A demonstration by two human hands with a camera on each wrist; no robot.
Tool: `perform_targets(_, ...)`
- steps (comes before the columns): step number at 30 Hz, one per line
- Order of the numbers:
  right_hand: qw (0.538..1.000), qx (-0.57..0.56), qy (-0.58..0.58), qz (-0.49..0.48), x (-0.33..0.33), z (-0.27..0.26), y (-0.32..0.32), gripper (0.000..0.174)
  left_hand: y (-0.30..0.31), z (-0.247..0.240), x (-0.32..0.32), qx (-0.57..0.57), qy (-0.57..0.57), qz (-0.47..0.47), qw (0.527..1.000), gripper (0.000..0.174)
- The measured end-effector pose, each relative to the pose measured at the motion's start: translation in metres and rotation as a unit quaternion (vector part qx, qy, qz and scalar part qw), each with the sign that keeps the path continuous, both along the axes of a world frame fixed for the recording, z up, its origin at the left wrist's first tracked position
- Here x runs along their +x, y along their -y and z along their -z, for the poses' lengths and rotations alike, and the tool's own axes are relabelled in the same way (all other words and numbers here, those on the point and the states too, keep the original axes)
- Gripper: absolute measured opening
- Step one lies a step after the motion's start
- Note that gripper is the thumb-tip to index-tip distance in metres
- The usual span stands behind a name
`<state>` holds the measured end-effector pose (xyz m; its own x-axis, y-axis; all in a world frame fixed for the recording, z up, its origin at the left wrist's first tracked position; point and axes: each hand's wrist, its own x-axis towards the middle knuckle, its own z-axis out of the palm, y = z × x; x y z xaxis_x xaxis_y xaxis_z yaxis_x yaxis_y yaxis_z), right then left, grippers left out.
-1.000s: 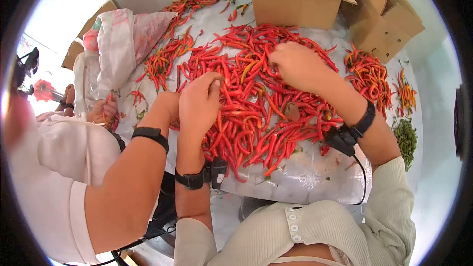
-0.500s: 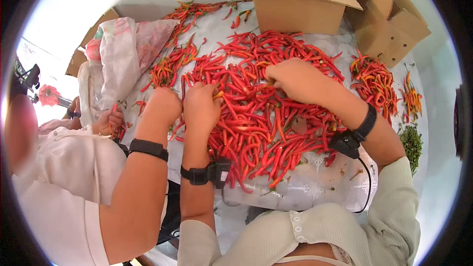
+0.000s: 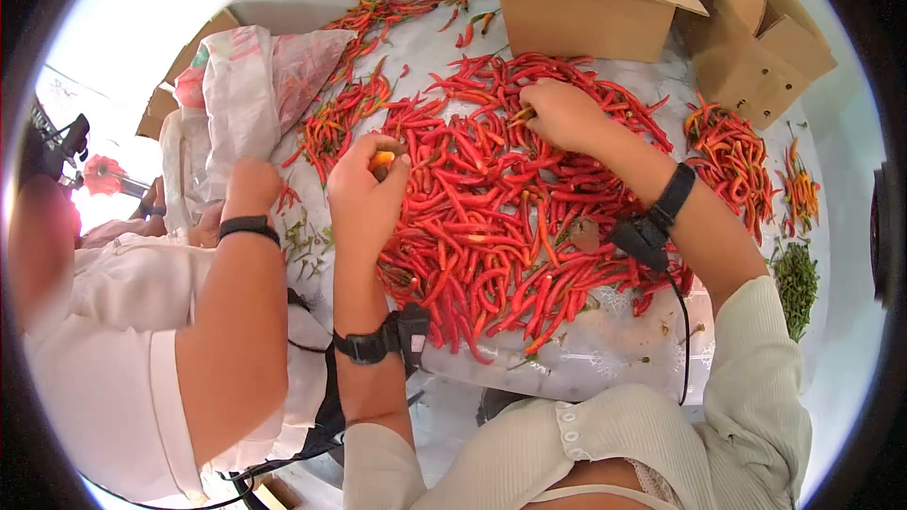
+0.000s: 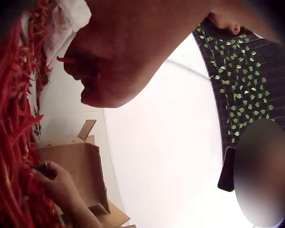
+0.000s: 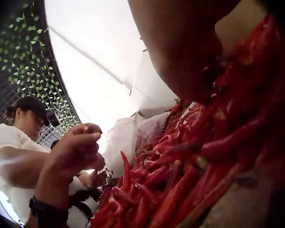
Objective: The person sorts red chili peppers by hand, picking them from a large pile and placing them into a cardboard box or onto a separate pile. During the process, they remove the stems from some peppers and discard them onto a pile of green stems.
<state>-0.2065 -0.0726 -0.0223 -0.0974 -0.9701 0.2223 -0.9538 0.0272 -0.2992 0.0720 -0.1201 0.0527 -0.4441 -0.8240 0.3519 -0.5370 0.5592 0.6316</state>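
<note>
A broad heap of red chili peppers [image 3: 491,227] covers the middle of the table. My left hand [image 3: 364,196] is raised at the heap's left side, its fingers curled round an orange-yellow chili pepper [image 3: 382,161]. In the left wrist view a red tip pokes out past the shadowed left hand [image 4: 116,61]. My right hand [image 3: 570,119] reaches to the far part of the heap and pinches a yellowish chili pepper [image 3: 522,115] with thumb and forefinger. In the right wrist view the right hand [image 5: 185,52] is dark, its fingertips down among the peppers.
Open cardboard boxes [image 3: 586,14] stand at the back. To the right lie an orange-red chili pile [image 3: 732,161] and a green pile [image 3: 795,288]. A white sack [image 3: 241,99] sits at the left, beside another person's arm [image 3: 236,321].
My left hand has moved left, away from the heap's middle, with the orange-yellow pepper now showing. My right hand has shifted slightly. The neighbouring person's hand has drawn back left.
</note>
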Motion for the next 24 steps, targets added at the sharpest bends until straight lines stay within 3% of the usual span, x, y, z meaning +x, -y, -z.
perform_targets(3,0.999,0.004,0.031,-0.010,-0.010,-0.005,-0.007,0.026,0.028,0.017,-0.008,-0.034,0.039,0.046,0.998,0.021)
perform_targets(6,0.995,0.089,0.041,-0.023,-0.001,-0.022,-0.013,0.027,0.042,0.028,-0.030,0.007,0.213,0.051,0.976,0.022)
perform_targets(10,0.997,0.067,0.021,-0.017,-0.003,-0.020,-0.013,0.022,0.053,0.047,-0.043,0.008,0.229,0.098,0.968,0.026)
perform_targets(12,0.992,0.056,0.113,0.023,-0.009,-0.024,-0.012,0.021,0.050,0.045,-0.036,0.003,0.238,0.130,0.963,0.027)
perform_targets(15,0.992,0.003,0.116,0.043,-0.022,-0.023,0.005,0.027,0.051,0.044,-0.025,0.101,0.180,0.163,0.965,0.030)
perform_targets(18,0.988,-0.031,0.140,0.050,-0.006,-0.020,0.031,0.027,0.038,0.029,-0.010,0.113,0.134,0.144,0.974,0.031)
perform_targets(21,0.994,0.002,0.089,0.068,0.016,-0.021,0.059,0.024,0.031,0.030,0.002,0.054,0.076,0.134,0.987,0.030)
perform_targets(24,0.993,0.044,0.030,0.106,0.023,-0.008,0.077,0.023,0.020,0.015,0.013,0.080,0.114,0.092,0.986,0.027)
